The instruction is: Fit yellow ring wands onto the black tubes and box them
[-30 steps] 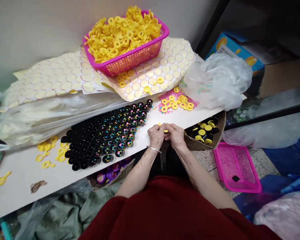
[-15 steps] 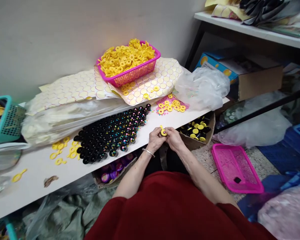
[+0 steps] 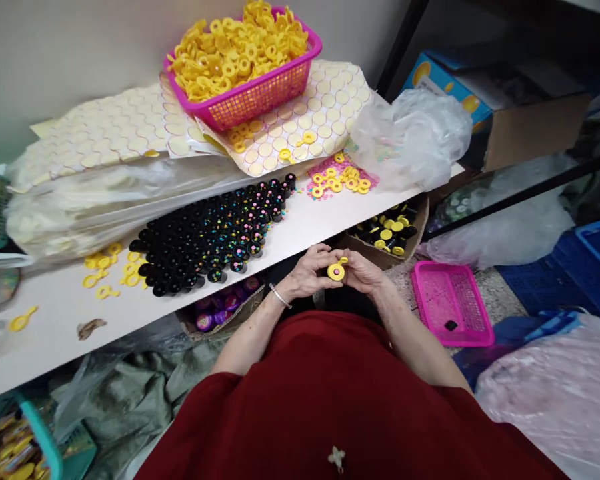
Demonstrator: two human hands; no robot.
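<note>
The left hand (image 3: 306, 273) and right hand (image 3: 365, 273) are gripping a yellow piece (image 3: 332, 274), its tab (image 3: 344, 261) now pointing rightward; handling is apparently continuing.

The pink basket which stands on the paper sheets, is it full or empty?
Full: the yellow ring pieces in the pink basket are heaped above its rim.

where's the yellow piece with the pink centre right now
In the head view, just right of centre, the yellow piece is held between the left hand and right hand, below and left of the cardboard box.
</note>
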